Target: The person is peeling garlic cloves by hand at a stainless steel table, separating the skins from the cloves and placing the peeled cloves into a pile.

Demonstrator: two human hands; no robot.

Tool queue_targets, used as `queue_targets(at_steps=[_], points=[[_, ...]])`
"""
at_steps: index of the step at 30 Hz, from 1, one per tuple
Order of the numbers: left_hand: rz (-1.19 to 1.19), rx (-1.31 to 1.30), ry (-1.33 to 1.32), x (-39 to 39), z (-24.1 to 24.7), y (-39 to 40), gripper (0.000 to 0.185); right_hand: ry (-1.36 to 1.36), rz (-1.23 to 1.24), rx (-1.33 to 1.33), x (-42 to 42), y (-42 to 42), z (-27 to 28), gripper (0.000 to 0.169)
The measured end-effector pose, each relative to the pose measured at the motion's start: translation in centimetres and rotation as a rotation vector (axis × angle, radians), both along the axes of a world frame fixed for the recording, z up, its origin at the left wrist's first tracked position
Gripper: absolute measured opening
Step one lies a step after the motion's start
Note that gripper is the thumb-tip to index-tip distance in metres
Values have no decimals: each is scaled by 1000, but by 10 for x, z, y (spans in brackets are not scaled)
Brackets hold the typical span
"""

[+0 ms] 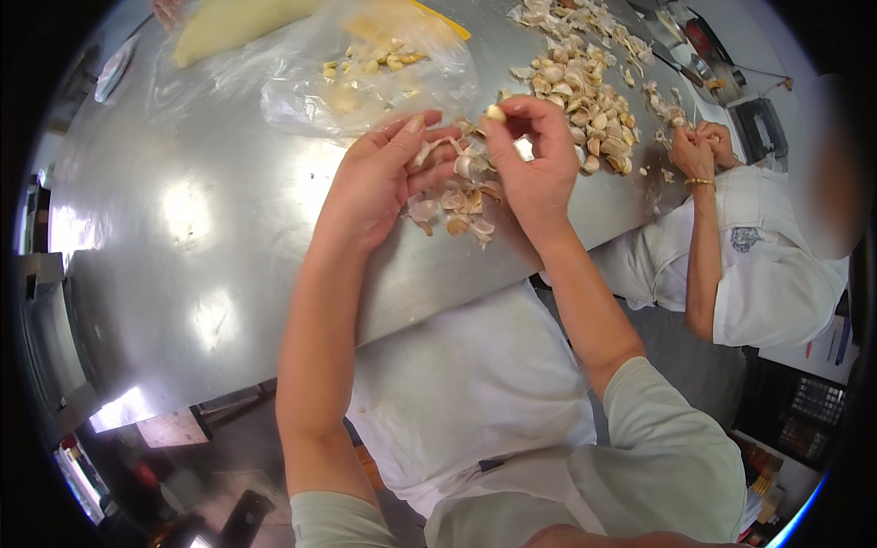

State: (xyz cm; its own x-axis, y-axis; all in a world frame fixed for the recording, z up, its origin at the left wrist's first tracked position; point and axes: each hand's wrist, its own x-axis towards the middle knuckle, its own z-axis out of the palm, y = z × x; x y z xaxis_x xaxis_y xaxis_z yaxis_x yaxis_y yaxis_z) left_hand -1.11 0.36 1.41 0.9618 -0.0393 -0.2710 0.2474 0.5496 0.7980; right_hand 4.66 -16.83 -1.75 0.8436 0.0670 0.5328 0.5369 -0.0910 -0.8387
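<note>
Between the thumb and index finger of my right hand is a pale, peeled garlic clove. My left hand faces it with the palm turned inward and the fingers apart. A curled strip of garlic skin shows against those fingers; whether it clings to them or lies behind is unclear. Under and between both hands, loose garlic skins are scattered on the steel table. Just beyond, a clear plastic bag contains several peeled garlic cloves.
A heap of unpeeled garlic cloves lies to the right, with more skins behind it. Another person's hands work at the right edge. A yellow flat object and a large pale sheet-like mass are at the far side.
</note>
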Motion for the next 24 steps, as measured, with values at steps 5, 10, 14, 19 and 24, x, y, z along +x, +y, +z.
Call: queue_targets(at_steps=[5, 10, 14, 19, 24], points=[[-164, 145, -33, 1, -13, 10, 43, -17, 127, 68, 13, 14, 48, 20], [-62, 113, 11, 0, -8, 6, 46, -207, 95, -134, 42, 50, 57, 18], [-57, -9, 0, -2, -2, 3, 56, -46, 35, 37, 45, 26, 32, 17], [14, -26, -37, -4, -3, 3, 51, 76, 101, 13, 21, 1, 9, 17], [-2, -5, -45, 0, -8, 3, 43, -161, 234, -236, 8, 0, 6, 25]])
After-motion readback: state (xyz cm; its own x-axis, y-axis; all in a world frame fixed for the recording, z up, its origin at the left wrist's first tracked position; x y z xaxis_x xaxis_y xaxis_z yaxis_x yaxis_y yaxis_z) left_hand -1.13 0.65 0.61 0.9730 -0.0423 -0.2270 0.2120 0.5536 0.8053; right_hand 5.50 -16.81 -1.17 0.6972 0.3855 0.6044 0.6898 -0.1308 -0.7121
